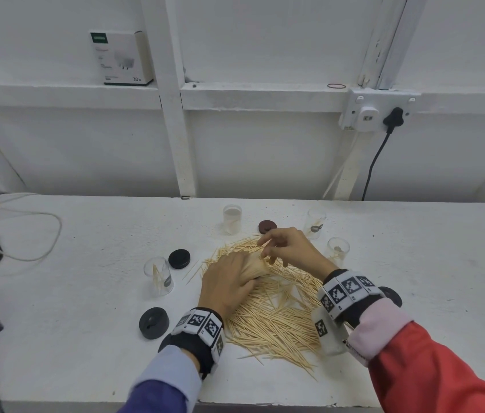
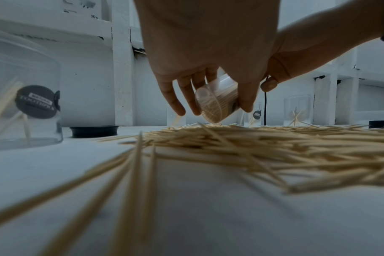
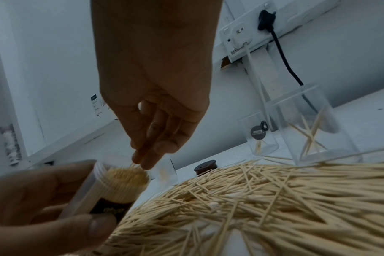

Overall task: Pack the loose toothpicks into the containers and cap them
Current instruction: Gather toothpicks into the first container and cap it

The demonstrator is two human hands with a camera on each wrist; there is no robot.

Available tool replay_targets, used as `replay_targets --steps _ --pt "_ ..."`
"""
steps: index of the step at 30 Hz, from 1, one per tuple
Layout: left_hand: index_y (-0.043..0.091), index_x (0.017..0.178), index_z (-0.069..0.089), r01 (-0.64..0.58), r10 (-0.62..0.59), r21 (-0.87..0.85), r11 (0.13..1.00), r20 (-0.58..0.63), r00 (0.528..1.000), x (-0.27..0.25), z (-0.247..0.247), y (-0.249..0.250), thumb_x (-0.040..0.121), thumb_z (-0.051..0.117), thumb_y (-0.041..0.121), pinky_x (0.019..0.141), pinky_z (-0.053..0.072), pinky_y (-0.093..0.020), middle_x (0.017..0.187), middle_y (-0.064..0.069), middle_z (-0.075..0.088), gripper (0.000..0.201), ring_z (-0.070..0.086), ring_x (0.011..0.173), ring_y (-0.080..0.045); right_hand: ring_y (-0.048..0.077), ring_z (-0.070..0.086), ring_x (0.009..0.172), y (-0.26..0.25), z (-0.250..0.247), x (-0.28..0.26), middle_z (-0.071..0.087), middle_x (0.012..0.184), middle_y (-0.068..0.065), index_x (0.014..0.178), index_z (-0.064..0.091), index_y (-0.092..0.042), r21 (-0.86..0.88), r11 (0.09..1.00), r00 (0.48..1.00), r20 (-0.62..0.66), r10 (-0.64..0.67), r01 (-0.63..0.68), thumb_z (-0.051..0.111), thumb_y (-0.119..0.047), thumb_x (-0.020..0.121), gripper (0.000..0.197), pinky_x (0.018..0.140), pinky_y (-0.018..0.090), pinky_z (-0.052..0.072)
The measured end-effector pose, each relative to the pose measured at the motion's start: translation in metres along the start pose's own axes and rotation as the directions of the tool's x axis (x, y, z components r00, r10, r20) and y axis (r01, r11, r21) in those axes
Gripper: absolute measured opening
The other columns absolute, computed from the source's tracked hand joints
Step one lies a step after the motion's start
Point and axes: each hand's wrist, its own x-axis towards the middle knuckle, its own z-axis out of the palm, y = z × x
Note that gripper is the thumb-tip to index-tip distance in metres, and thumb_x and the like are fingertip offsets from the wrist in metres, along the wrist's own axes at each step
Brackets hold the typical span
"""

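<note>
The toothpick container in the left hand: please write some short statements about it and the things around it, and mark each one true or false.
1. The left hand holds a container that is nearly full of toothpicks. True.
2. This container already has its cap on. False: its mouth is open, and the right hand pinches toothpicks at it.
3. A big pile of loose toothpicks lies on the table. True.
4. The other clear containers on the table are full. False: each one, like the left container, holds only a few toothpicks.
5. A brown cap lies beyond the pile. True.
</note>
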Motion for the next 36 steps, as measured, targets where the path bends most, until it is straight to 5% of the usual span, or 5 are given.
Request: replay_targets --steps 3,8,20,24,36 --pt "0.025 0.135 0.042 0.003 -0.003 0.003 1.000 -0.003 1.000 0.000 0.000 0.000 0.088 0.056 0.050 0.087 0.038 -0.027 0.125 0.007 0.053 0.055 0.049 0.113 -0.013 0.019 0.068 0.067 0.002 -0.003 0.003 0.073 0.082 0.005 0.096 0.070 -0.016 -0.058 0.998 0.997 -0.067 0.029 -0.033 0.066 -0.005 0.086 0.016 0.048 0.021 0.044" --pt "0.025 0.138 0.039 0.017 -0.018 0.027 0.999 0.037 0.999 0.001 0.000 -0.001 0.089 0.055 0.051 0.092 0.038 -0.029 0.131 0.007 0.050 0.058 0.047 0.119 -0.014 0.014 0.064 0.086 0.016 -0.009 0.010 0.069 0.095 -0.004 0.091 0.072 -0.022 -0.522 0.837 0.986 -0.039 0.165 -0.161 0.070 -0.017 0.084 0.009 0.074 0.031 0.052" --pt "0.025 0.137 0.040 0.037 -0.037 0.016 0.999 0.042 0.998 0.002 0.002 -0.001 0.087 0.058 0.047 0.091 0.040 -0.031 0.131 0.007 0.050 0.058 0.048 0.118 -0.015 0.023 0.064 0.091 0.019 0.012 0.005 0.068 0.100 0.004 0.093 0.070 -0.015 -0.827 0.558 0.993 0.001 0.118 -0.065 0.062 -0.023 0.089 0.011 0.074 0.029 0.045" --pt "0.026 0.136 0.039 0.041 -0.041 0.013 0.999 0.043 0.998 0.002 0.003 -0.002 0.087 0.058 0.047 0.090 0.039 -0.029 0.130 0.008 0.050 0.057 0.048 0.118 -0.014 0.019 0.059 0.081 0.019 0.012 0.004 0.067 0.094 0.001 0.086 0.068 -0.018 -0.797 0.596 0.991 -0.014 0.136 -0.093 0.065 -0.035 0.089 0.018 0.070 0.027 0.042" --pt "0.027 0.136 0.040 0.044 -0.045 0.010 0.999 0.034 0.998 0.002 0.005 -0.004 0.087 0.058 0.049 0.092 0.041 -0.032 0.130 0.008 0.051 0.057 0.049 0.117 -0.014 0.004 0.061 0.060 -0.003 -0.022 0.008 0.071 0.069 -0.007 0.078 0.066 -0.019 -0.504 0.849 0.985 -0.013 0.173 -0.156 0.070 -0.023 0.079 0.005 0.057 0.022 0.043"
